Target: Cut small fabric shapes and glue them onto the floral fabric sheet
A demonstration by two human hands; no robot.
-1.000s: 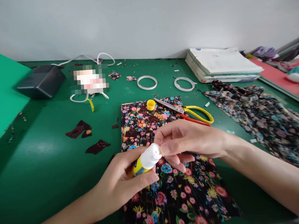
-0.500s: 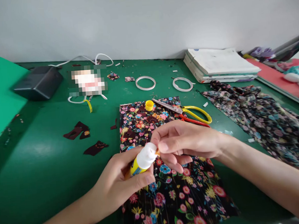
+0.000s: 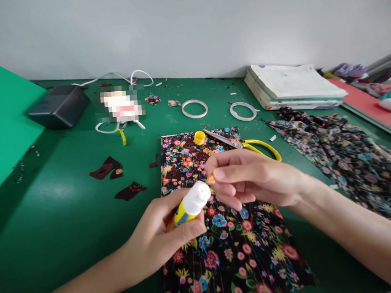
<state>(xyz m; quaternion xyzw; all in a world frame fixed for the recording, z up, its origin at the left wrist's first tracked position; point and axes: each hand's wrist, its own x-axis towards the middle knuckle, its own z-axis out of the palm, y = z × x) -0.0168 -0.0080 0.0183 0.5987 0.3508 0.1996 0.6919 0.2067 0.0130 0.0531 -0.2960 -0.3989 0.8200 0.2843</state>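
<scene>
My left hand [image 3: 161, 236] is wrapped round a glue bottle [image 3: 195, 201] with a white top and yellow body, its tip leaning up to the right. Between thumb and finger, my right hand [image 3: 251, 174] pinches a small orange scrap [image 3: 211, 180] just right of the tip, apart from it. Both hands are over a black floral fabric [image 3: 223, 256] spread on the table. On its far part lie a yellow cap [image 3: 200, 137], dark cut-out scraps [image 3: 173, 174] and scissors [image 3: 226, 140] with yellow handles, partly behind my right hand.
Dark scraps [image 3: 130, 190] lie on the green table [image 3: 69, 209] at left. Farther back are two tape rolls [image 3: 194, 109], a black box [image 3: 60, 107] and a blurred-out item with a white cord. At right are stacked papers [image 3: 294, 83] and crumpled floral cloth [image 3: 346, 154].
The orange scrap in my right hand has moved up and away from the bottle tip, which it overlapped before. The whole view has shifted slightly.
</scene>
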